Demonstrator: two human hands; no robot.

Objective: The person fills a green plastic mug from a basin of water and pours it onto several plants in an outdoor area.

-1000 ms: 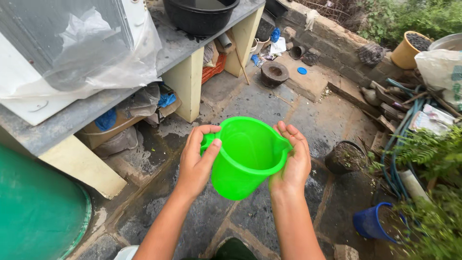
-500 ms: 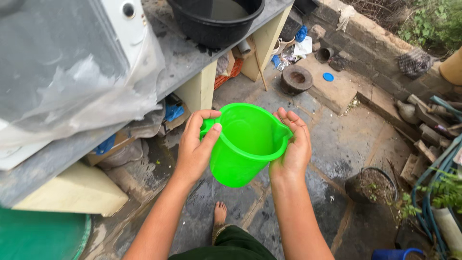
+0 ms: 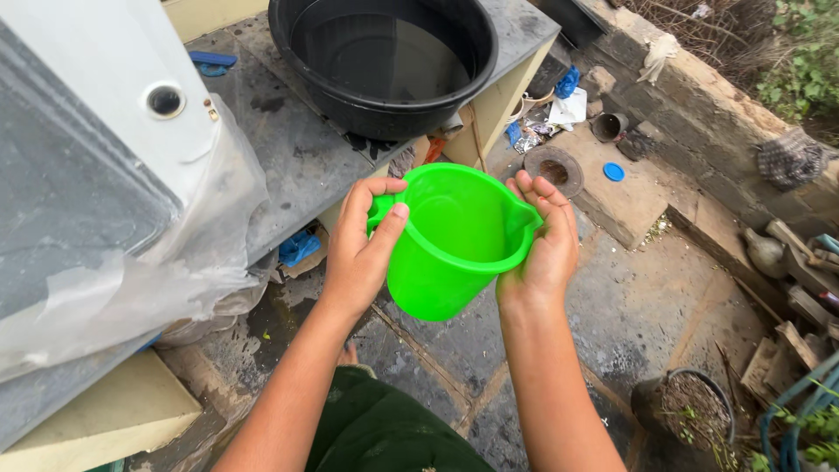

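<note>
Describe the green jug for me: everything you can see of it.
The jug is bright green, smooth plastic by its look, a tapered body with a rolled rim, a pouring spout on the right and a handle on the left. It looks empty and is held in the air, tilted toward the camera. The left hand grips the handle, thumb on the rim; the right hand cups the side under the spout.

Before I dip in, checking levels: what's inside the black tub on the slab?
The black tub holds dark still water. Its near inner wall is hidden by the rim, and the bottom cannot be made out.
</note>
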